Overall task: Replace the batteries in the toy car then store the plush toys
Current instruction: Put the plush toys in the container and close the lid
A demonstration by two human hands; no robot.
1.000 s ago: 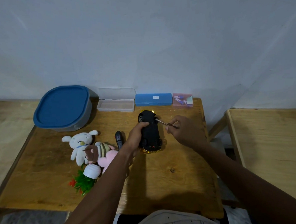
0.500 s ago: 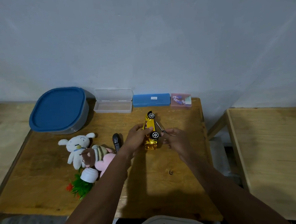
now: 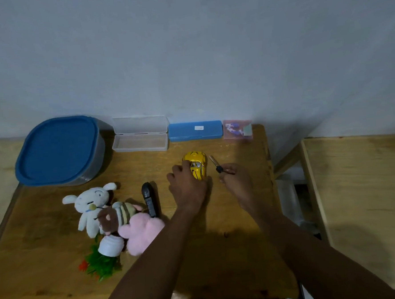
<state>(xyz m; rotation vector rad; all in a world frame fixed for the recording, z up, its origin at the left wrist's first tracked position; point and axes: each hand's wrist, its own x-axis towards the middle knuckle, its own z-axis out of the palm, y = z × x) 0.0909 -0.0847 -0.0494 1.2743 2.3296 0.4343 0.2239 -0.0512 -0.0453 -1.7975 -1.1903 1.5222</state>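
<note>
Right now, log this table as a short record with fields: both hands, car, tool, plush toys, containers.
left hand: grips the toy car at its near end
right hand: pinches the screwdriver, beside the car
toy car: yellow, on its wheels on the table
plush toys: heaped at the table's left, not stored
blue-lidded container: back left, lid on
clear case: at the back, open

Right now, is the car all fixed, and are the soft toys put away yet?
The yellow toy car stands on its wheels, so the battery part looks about finished, though its underside is hidden. The left hand holds the car and the right hand holds the screwdriver. Left to do: the plush toys lie on the table, and the blue-lidded container is closed.
</note>
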